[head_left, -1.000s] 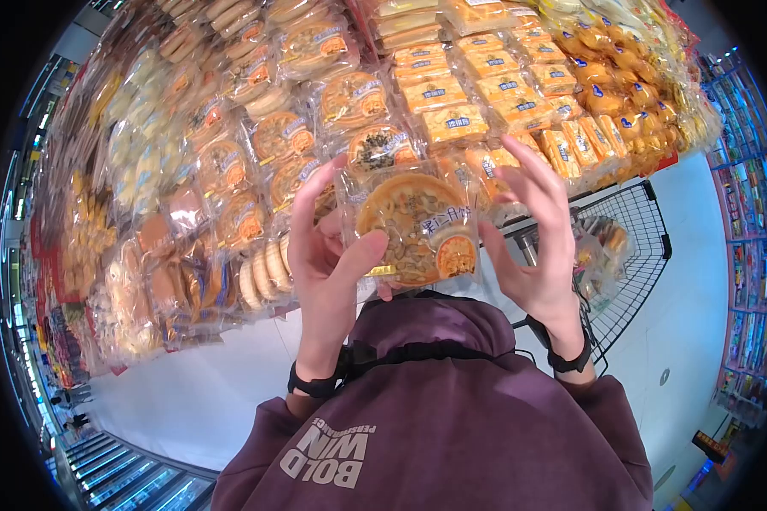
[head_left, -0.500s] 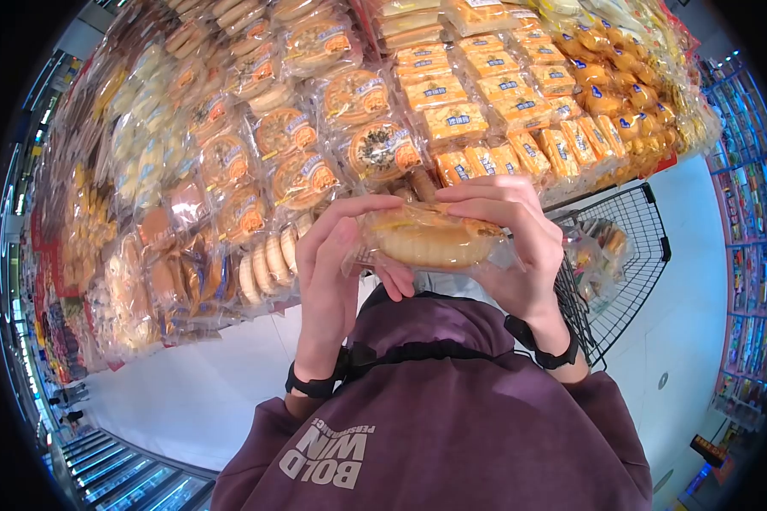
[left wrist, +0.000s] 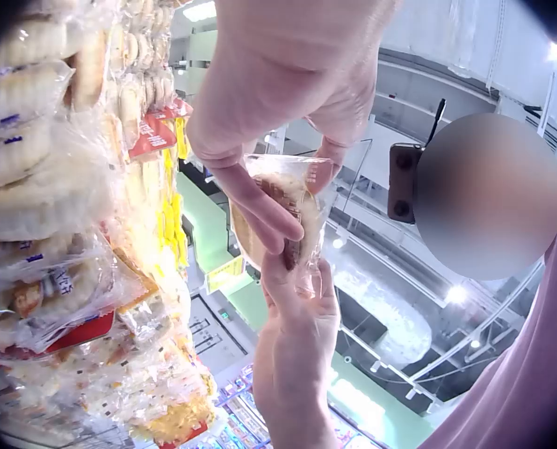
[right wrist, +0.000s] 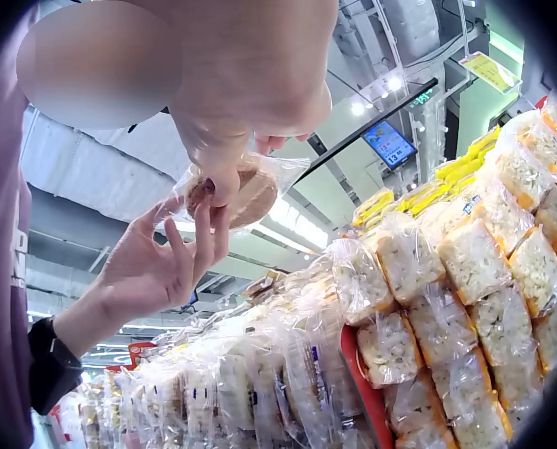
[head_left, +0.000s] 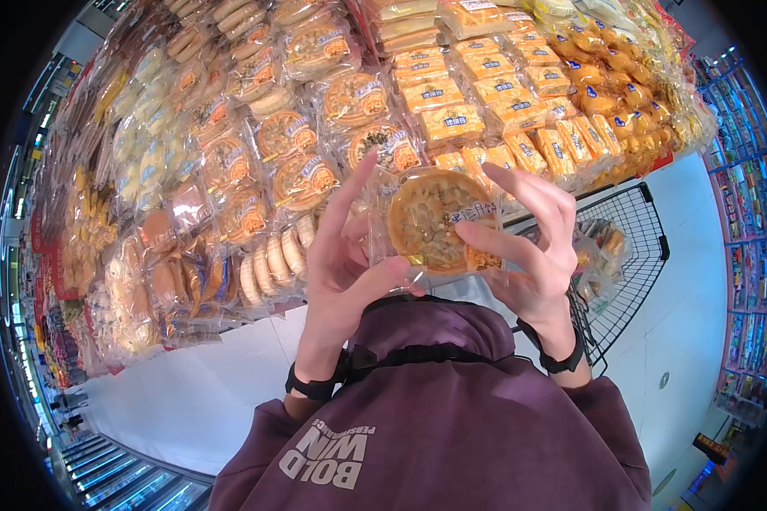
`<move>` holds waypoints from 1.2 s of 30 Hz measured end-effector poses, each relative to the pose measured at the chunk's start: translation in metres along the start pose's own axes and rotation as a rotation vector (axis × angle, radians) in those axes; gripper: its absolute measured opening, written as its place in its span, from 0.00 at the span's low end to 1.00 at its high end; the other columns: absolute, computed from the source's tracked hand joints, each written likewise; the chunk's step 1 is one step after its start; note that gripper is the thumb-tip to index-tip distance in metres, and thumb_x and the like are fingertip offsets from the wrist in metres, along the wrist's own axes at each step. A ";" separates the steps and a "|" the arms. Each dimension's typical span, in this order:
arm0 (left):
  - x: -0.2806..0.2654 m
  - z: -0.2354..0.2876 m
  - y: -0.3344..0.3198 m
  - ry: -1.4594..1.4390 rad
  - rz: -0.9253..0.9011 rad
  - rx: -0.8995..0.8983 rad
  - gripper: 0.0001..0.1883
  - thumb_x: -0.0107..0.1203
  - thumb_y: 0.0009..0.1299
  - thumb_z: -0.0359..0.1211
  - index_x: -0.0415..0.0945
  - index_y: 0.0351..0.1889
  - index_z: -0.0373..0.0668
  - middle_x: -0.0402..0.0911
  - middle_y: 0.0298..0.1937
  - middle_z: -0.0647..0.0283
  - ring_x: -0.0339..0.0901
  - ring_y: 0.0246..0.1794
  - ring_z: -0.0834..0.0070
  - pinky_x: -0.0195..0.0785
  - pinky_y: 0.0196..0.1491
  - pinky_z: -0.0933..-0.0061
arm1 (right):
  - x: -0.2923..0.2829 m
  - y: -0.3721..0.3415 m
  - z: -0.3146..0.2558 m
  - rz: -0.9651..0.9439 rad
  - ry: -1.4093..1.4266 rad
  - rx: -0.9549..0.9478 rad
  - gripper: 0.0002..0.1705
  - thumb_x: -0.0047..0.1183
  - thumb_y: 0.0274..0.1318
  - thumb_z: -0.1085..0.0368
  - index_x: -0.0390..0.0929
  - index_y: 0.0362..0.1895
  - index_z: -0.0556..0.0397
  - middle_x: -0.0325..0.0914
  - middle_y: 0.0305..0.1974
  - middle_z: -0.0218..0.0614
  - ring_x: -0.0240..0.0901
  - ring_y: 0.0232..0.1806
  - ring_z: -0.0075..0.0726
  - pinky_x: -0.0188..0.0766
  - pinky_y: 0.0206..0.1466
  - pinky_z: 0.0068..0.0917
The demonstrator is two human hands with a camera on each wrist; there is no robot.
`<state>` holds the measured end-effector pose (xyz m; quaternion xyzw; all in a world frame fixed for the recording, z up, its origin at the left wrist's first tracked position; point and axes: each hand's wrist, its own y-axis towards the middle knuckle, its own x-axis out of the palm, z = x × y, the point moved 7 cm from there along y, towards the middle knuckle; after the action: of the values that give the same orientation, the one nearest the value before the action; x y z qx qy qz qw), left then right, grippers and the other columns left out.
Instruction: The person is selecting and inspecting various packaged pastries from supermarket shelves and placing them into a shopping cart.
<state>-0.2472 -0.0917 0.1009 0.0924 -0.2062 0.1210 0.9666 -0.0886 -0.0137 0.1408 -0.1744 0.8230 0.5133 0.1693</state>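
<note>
A round, nut-topped mooncake (head_left: 430, 223) in a clear wrapper is held up in front of the chest, its printed face towards the head camera. My left hand (head_left: 341, 268) grips its left side, thumb at the lower left corner of the wrapper. From the other side my right hand (head_left: 537, 243) holds it, thumb across the label and index finger raised. In the left wrist view the mooncake (left wrist: 250, 224) appears nearly edge-on between both hands. The right wrist view shows its plain pale back (right wrist: 255, 196).
Sloping display stacks of wrapped round pastries (head_left: 302, 179) and orange-packed cakes (head_left: 507, 98) spread ahead. A black wire shopping cart (head_left: 631, 255) with bagged goods stands at the right. Shelves (head_left: 750, 213) line the far right, with pale floor (head_left: 187, 400) below.
The mooncake went from face-up in the left hand, to edge-on between both hands, then back to face-up. The right hand came in from apart and now holds its right side.
</note>
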 end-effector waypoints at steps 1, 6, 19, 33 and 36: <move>0.001 0.000 0.000 0.003 0.010 0.007 0.40 0.57 0.66 0.22 0.47 0.73 0.37 0.75 0.59 0.49 0.82 0.46 0.68 0.82 0.38 0.72 | 0.001 -0.001 -0.001 -0.011 -0.009 -0.010 0.26 0.62 0.27 0.73 0.87 0.39 0.41 0.77 0.57 0.38 0.70 0.54 0.41 0.66 0.57 0.36; -0.003 -0.003 -0.005 0.087 0.112 -0.079 0.40 0.56 0.67 0.21 0.45 0.74 0.40 0.75 0.57 0.51 0.81 0.48 0.68 0.82 0.41 0.71 | 0.011 -0.005 -0.002 -0.108 -0.048 -0.090 0.22 0.64 0.32 0.67 0.86 0.41 0.42 0.75 0.58 0.38 0.69 0.55 0.40 0.63 0.59 0.37; -0.043 0.012 -0.024 0.277 0.272 0.089 0.35 0.57 0.64 0.19 0.53 0.69 0.38 0.73 0.55 0.56 0.74 0.53 0.74 0.74 0.51 0.74 | 0.063 0.038 -0.034 -0.575 0.038 -0.073 0.43 0.70 0.37 0.55 0.69 0.62 0.51 0.68 0.60 0.41 0.64 0.61 0.47 0.60 0.64 0.45; -0.116 0.079 -0.048 0.564 0.468 0.384 0.34 0.59 0.65 0.21 0.56 0.68 0.36 0.72 0.59 0.54 0.72 0.59 0.67 0.64 0.60 0.68 | 0.175 0.116 -0.047 -0.698 0.065 -0.268 0.40 0.66 0.38 0.62 0.67 0.60 0.54 0.72 0.49 0.42 0.69 0.54 0.47 0.69 0.57 0.39; -0.127 0.090 -0.054 0.755 0.494 0.387 0.27 0.59 0.64 0.22 0.65 0.62 0.35 0.73 0.60 0.55 0.71 0.60 0.65 0.64 0.61 0.65 | 0.200 0.132 -0.031 -0.718 0.002 -0.290 0.41 0.67 0.37 0.61 0.65 0.59 0.54 0.72 0.48 0.42 0.70 0.53 0.48 0.69 0.57 0.40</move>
<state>-0.3785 -0.1887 0.1213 0.1684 0.1689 0.4079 0.8813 -0.3290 -0.0102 0.1659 -0.4740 0.6287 0.5323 0.3110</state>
